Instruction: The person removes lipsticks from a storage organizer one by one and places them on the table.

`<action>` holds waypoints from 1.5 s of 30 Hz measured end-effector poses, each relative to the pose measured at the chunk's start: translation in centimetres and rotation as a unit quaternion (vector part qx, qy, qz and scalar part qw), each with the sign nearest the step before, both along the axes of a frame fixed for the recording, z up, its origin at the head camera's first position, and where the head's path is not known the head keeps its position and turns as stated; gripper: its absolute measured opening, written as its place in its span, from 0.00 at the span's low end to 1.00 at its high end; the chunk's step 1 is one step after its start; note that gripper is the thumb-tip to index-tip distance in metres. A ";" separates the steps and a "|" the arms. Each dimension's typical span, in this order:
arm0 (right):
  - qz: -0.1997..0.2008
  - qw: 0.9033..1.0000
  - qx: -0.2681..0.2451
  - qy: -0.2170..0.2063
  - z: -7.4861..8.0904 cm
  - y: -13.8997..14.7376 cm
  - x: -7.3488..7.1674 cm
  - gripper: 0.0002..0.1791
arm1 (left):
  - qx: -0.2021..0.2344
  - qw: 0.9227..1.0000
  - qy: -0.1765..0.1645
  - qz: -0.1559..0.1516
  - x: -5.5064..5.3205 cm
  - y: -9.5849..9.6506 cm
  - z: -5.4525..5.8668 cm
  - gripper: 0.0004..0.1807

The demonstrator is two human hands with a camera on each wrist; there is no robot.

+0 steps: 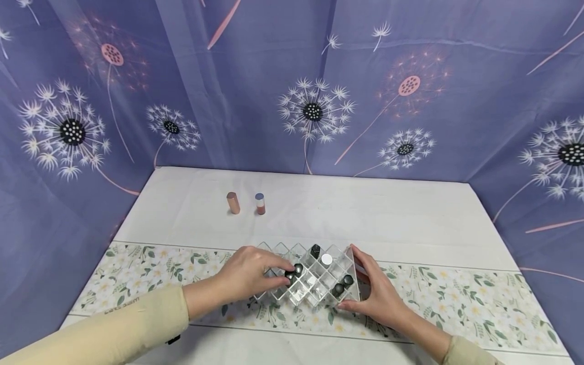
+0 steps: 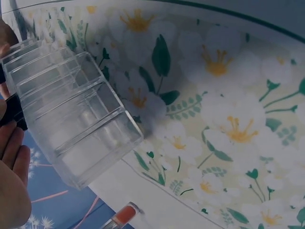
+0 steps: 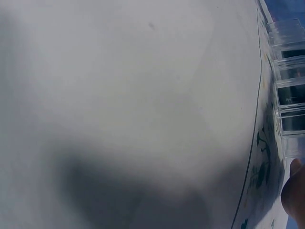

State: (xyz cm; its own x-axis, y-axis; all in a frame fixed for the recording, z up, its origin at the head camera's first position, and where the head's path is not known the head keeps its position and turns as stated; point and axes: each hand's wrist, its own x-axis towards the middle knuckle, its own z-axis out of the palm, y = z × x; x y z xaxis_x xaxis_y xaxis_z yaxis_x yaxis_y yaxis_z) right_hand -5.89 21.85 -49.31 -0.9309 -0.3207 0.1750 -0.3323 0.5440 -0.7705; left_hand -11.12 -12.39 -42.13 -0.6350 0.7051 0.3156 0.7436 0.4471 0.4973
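Note:
A clear lipstick organizer [image 1: 315,284] with diamond-shaped compartments sits on the floral strip of the cloth. My left hand [image 1: 248,274] reaches over its left half and pinches a dark, shiny-capped lipstick tube [image 1: 289,276] between thumb and index finger. Right beside that tube stands another dark cap [image 1: 298,268]. In the left wrist view, the fingers of the left hand [image 2: 14,176] are next to a black tube [image 2: 15,112] at the organizer's side. My right hand [image 1: 380,294] grips the organizer's right end, thumb at the front corner and fingers behind. The lower part of the pinched tube is hidden.
Other compartments hold a black tube [image 1: 315,251], a white-topped one [image 1: 326,259] and two dark round caps [image 1: 343,285]. Farther back on the white cloth stand a rose-gold tube [image 1: 233,203] and a red tube with a blue-grey cap [image 1: 260,204]. Dandelion-printed curtains [image 1: 255,91] enclose the table.

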 end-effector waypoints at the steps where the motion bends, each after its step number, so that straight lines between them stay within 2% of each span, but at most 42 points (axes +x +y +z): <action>1: 0.000 1.000 0.001 0.000 0.0 0.0 0.0 0.72 | 0.000 1.000 -0.001 0.001 0.0 0.0 0.2 0.13; 10: 0.000 1.000 -0.001 -0.002 0.0 0.0 -0.1 0.72 | -0.006 0.999 -0.027 0.024 -0.1 -0.3 2.0 0.12; 17: -0.005 1.000 0.004 0.002 0.0 0.1 0.0 0.72 | 0.006 0.998 -0.060 0.034 -0.4 -0.3 4.2 0.13; 21: -0.005 1.000 0.002 0.003 -0.1 0.1 0.0 0.71 | 0.008 0.997 -0.068 0.042 -0.8 -0.2 5.2 0.13; 28: -0.003 1.000 -0.006 -0.002 0.0 0.0 0.1 0.71 | 0.022 0.998 -0.041 0.053 -1.8 -0.1 6.3 0.13; 31: -0.001 1.000 -0.005 0.000 0.0 -0.1 0.1 0.71 | 0.018 0.997 -0.024 0.068 -2.2 0.0 6.7 0.13; 36: -0.001 1.000 -0.001 -0.002 0.0 -0.1 0.1 0.71 | 0.009 0.995 -0.024 0.099 -3.2 0.4 7.4 0.13; 40: -0.002 1.000 0.000 -0.002 0.0 -0.1 0.0 0.71 | -0.007 0.992 -0.009 0.123 -4.4 0.5 7.4 0.14; 45: -0.004 1.000 0.000 -0.004 0.1 -0.1 0.0 0.71 | -0.015 0.990 0.003 0.139 -6.1 0.5 7.1 0.14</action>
State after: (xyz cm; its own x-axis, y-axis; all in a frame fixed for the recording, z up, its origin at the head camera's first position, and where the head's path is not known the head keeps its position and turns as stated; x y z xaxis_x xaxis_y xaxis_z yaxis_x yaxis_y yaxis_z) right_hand -5.88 21.77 -49.25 -0.9347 -0.3128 0.1686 -0.3222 0.5460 -0.7734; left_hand -17.22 -11.86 -35.06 -0.8039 0.5125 0.3020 0.5928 0.6489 0.4769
